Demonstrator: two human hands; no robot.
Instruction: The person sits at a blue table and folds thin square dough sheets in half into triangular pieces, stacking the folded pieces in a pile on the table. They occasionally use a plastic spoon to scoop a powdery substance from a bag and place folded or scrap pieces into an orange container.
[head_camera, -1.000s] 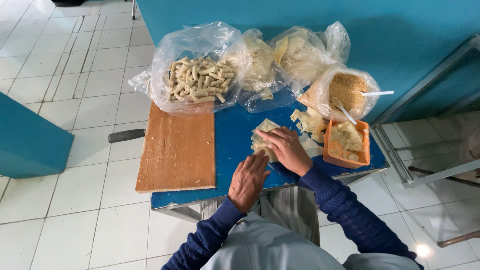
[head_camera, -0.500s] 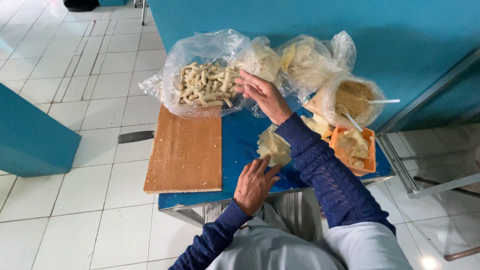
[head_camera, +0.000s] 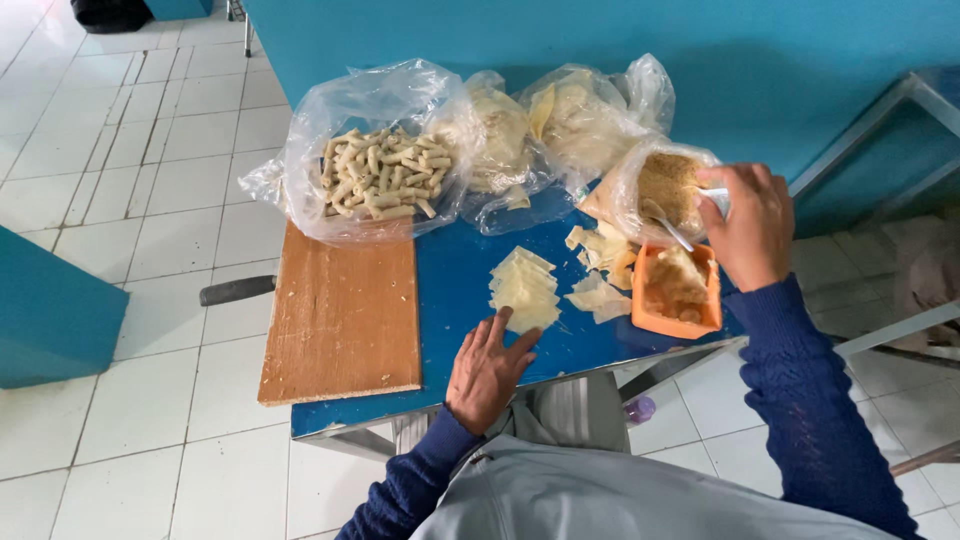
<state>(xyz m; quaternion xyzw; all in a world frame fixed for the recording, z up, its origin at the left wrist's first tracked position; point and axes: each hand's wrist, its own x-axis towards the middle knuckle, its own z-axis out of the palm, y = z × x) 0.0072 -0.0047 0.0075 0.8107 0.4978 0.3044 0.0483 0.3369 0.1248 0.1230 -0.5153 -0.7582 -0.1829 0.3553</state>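
Head view: right hand (head_camera: 752, 225) fingers grip spoon (head_camera: 672, 228), handle pointing right; left hand (head_camera: 487, 368) flat.

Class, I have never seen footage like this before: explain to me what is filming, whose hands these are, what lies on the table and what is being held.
A camera on the person's head looks down at their own two bare hands; there is no machine. The left hand rests flat on the blue table, fingertips touching a stack of thin pale wrappers. The right hand grips a white spoon in a bag of brown filling. Nearby lie an orange tub, a wooden board and a bag of finished rolls.
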